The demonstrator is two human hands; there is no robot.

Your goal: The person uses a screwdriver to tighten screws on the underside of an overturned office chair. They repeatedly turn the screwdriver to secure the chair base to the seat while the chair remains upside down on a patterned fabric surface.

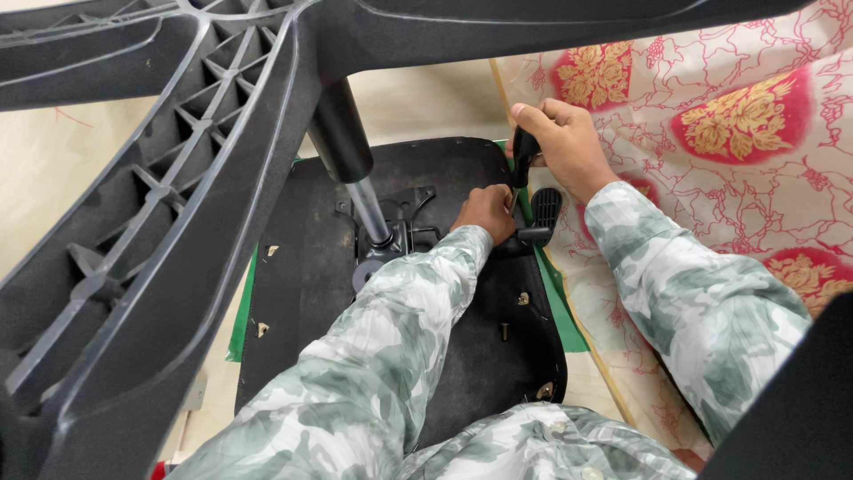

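right hand (569, 142) clenched on black screwdriver handle (524, 153) | left hand (487, 212) pinching its shaft at the chair seat (302, 267) underside, seat upside down on floor | handle rigid, light; grip high | star base (178, 178) bulky, likely heavy

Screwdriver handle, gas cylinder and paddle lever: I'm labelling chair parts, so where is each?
screwdriver handle (524, 151), head view, black grip.
gas cylinder (342, 133), head view, black upper tube.
paddle lever (546, 206), head view, ribbed pad.
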